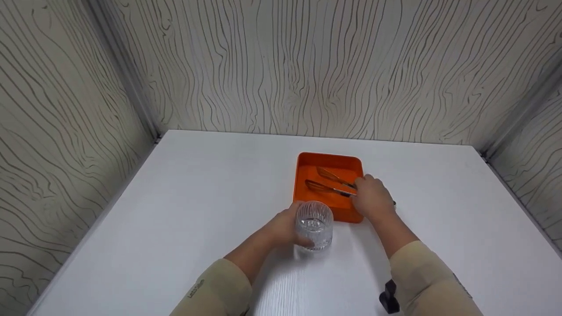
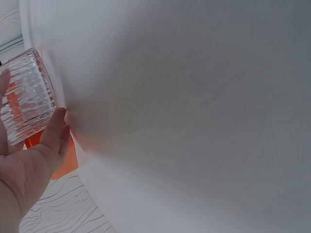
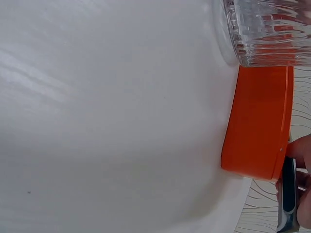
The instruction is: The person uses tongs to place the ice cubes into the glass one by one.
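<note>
A clear ribbed glass (image 1: 314, 226) is near the front of an orange tray (image 1: 348, 214). My left hand (image 1: 283, 226) holds the glass from its left side, with thumb and fingers on opposite sides in the left wrist view. Whether its base touches the table I cannot tell. Over the tray's right edge, my right hand (image 1: 373, 195) grips a pair of tongs (image 1: 340, 192) by the handle. Their two arms spread leftward over the tray's inside. A metal handle with a dark inset (image 3: 288, 204) shows beside the right fingers in the right wrist view.
The white table (image 1: 210, 184) extends around the tray on both sides. Wood-grain panels (image 1: 281, 70) stand behind it and at the sides. A small black object (image 1: 389, 297) is beside the right sleeve.
</note>
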A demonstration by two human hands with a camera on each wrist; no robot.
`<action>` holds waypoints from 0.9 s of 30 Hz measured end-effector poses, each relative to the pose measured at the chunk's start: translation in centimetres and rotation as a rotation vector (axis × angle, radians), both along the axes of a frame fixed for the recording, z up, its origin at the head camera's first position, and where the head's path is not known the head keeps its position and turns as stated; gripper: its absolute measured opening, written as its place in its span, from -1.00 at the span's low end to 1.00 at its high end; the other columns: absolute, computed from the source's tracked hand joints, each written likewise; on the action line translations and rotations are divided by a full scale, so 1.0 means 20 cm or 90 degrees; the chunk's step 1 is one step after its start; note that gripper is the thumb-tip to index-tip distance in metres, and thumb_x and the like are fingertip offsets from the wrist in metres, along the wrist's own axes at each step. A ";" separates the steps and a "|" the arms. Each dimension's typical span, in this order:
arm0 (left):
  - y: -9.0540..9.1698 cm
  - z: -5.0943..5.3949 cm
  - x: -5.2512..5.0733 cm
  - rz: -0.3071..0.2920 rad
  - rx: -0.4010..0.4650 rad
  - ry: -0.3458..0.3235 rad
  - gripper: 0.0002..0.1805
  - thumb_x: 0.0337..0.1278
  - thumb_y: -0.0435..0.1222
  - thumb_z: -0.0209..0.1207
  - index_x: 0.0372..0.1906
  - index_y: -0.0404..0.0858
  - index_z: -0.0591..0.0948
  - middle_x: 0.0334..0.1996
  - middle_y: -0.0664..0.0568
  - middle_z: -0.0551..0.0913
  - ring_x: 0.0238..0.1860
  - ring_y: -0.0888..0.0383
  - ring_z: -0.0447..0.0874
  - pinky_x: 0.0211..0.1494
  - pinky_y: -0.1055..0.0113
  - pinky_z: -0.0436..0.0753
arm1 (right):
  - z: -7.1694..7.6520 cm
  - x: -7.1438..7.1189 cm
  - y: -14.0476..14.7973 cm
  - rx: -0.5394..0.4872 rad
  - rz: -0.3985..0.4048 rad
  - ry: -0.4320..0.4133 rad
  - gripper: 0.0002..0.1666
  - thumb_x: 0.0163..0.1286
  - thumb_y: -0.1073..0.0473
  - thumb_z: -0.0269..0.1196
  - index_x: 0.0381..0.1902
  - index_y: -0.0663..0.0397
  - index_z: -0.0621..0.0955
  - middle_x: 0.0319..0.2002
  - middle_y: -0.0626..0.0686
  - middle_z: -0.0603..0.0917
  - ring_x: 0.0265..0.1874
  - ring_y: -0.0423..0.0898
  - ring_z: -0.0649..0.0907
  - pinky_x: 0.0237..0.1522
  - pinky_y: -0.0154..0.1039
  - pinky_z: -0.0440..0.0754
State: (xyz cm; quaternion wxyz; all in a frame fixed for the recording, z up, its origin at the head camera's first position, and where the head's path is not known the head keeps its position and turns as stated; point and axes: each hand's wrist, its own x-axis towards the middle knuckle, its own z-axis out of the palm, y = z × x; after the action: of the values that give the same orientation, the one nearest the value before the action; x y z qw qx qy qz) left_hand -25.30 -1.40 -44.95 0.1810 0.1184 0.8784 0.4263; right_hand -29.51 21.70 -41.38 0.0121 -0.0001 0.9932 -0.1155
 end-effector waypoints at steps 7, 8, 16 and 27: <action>-0.01 -0.01 0.01 -0.022 -0.006 0.029 -0.05 -0.49 -0.19 0.52 0.15 0.14 0.22 0.03 0.21 0.47 0.11 0.13 0.40 0.17 0.08 0.44 | -0.01 0.03 -0.01 0.087 0.037 0.031 -0.50 0.12 -0.02 0.31 -0.10 0.17 0.48 -0.27 0.18 0.45 -0.27 0.12 0.43 -0.27 0.04 0.54; -0.01 -0.01 0.01 -0.020 -0.008 0.027 -0.05 -0.49 -0.19 0.52 0.16 0.15 0.22 0.03 0.22 0.47 0.12 0.13 0.40 0.17 0.07 0.44 | -0.01 0.04 -0.01 0.090 0.038 0.030 -0.48 0.11 -0.06 0.32 -0.09 0.15 0.48 -0.27 0.18 0.45 -0.26 0.12 0.42 -0.26 0.04 0.53; -0.02 0.00 0.02 -0.011 -0.011 0.014 -0.04 -0.51 -0.18 0.52 0.15 0.17 0.22 0.03 0.24 0.46 0.12 0.15 0.39 0.19 0.08 0.42 | 0.01 0.04 -0.01 0.090 0.037 0.018 -0.34 0.07 -0.10 0.34 0.05 0.14 0.46 -0.19 0.21 0.45 -0.21 0.15 0.39 -0.20 0.08 0.50; -0.03 0.02 0.03 -0.003 -0.017 0.023 -0.03 -0.50 -0.18 0.53 0.18 0.14 0.22 0.04 0.21 0.46 0.13 0.13 0.38 0.20 0.07 0.40 | 0.01 0.04 -0.01 0.007 0.054 0.037 -0.70 0.22 0.17 0.23 -0.19 0.29 0.50 -0.30 0.16 0.45 -0.31 0.05 0.42 -0.20 -0.04 0.54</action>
State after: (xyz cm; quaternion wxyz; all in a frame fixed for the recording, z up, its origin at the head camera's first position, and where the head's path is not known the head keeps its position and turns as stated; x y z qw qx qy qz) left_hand -24.71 -1.91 -44.61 0.1675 0.1258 0.8869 0.4117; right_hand -28.63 21.44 -41.21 -0.0117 -0.0453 0.9929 -0.1092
